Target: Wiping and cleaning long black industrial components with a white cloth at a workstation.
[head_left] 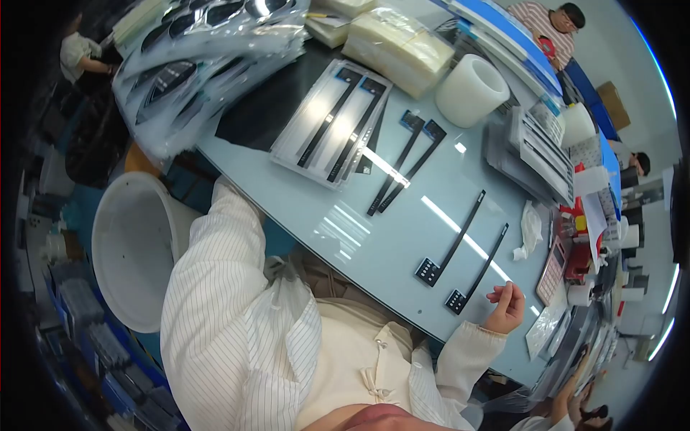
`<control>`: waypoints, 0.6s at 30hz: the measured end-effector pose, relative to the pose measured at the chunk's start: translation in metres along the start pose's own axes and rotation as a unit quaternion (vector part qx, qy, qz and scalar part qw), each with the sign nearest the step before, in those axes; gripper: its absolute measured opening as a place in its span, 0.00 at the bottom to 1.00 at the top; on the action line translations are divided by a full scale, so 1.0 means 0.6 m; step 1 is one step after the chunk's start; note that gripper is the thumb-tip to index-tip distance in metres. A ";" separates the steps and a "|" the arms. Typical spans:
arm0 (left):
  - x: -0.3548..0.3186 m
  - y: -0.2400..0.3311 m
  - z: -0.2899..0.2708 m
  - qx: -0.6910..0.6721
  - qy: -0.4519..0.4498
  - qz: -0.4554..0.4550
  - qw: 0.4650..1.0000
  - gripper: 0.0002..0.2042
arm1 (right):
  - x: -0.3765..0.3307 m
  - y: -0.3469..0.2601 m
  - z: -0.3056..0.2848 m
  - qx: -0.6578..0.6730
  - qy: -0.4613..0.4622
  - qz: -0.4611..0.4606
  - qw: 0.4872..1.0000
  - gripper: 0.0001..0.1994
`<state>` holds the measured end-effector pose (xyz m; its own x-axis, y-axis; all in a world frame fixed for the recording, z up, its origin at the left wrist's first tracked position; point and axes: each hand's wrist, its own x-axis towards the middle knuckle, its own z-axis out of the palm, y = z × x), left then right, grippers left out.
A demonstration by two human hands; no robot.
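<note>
My right hand [506, 307] rests over the right part of the glass-topped table, fingers half curled and apart, with nothing visible in them. Just left of it lies a thin black strip with a small square dotted end [457, 300]. A second strip of the same kind [429, 271] lies beside it, farther left. Two more black strips with blue-marked ends [412, 164] lie close together farther back. A clear plastic tray [333, 122] beyond them holds two similar strips. My left sleeve [233, 233] reaches to the table's left edge; the left hand is out of sight.
A large white bin [136, 251] stands left of the table. Plastic bags [208, 79], a wrapped pale stack [399, 49], a white roll [472, 90] and stacked trays [528, 154] line the back. A crumpled tissue [529, 230] and pink calculator [553, 269] lie right. Other people sit nearby.
</note>
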<state>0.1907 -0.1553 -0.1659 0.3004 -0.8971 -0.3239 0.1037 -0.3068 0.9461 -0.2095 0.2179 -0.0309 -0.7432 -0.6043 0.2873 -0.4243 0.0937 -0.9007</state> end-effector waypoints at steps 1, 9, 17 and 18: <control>0.006 0.008 -0.005 0.004 0.003 0.010 1.000 0.15 | -0.001 0.001 -0.001 0.006 -0.013 0.002 1.000 0.07; 0.048 0.000 -0.110 0.038 0.058 0.040 0.997 0.16 | -0.003 0.009 0.006 0.012 -0.033 -0.004 0.999 0.07; 0.038 -0.090 -0.303 0.072 0.146 0.025 0.986 0.16 | -0.011 0.010 0.004 0.015 -0.029 -0.010 0.999 0.07; 0.031 -0.100 -0.328 0.075 0.158 0.024 0.984 0.16 | -0.013 0.012 0.003 0.022 -0.027 -0.017 0.999 0.07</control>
<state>0.3769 -0.0911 -0.2291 0.5832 -0.7757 -0.2411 -0.0509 -0.3311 0.9422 -0.2060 0.2214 -0.0404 -0.6988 -0.6488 0.3012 -0.4249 0.0377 -0.9044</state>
